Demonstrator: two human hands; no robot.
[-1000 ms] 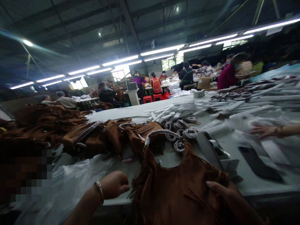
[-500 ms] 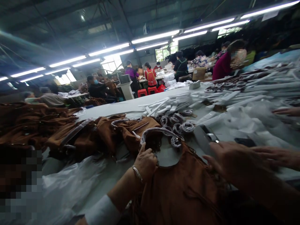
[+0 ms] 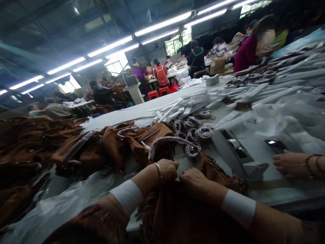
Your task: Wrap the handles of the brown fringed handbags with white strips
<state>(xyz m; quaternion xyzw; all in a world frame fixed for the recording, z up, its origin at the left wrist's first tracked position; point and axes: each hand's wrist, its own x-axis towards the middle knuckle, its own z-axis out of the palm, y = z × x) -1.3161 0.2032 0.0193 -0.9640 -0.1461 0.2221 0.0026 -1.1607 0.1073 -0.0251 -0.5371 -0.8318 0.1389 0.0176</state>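
A brown fringed handbag point(image 3: 209, 166) lies in front of me, its handle point(image 3: 166, 139) wrapped in clear plastic and arching away from me. My left hand point(image 3: 167, 169), with a silver bangle at the wrist, is closed at the bag's top edge. Close beside it, my right hand point(image 3: 194, 181) is closed on the same edge, knuckles up. Both sets of fingertips are hidden. A grey tape dispenser point(image 3: 230, 152) stands to the right of the bag. Rolled, plastic-wrapped straps point(image 3: 203, 133) lie just beyond the handle.
More brown bags point(image 3: 106, 142) are heaped along the left. Clear plastic bags point(image 3: 73, 196) spread at lower left. White strips point(image 3: 182, 105) cover the table farther off. A co-worker's hand point(image 3: 288, 164) rests at right near a black shiny object point(image 3: 275, 146). Several people work behind.
My right hand has moved left from the tape dispenser to the bag's top edge. My left hand has left the handle and closed beside it. The co-worker's hand has drawn back right.
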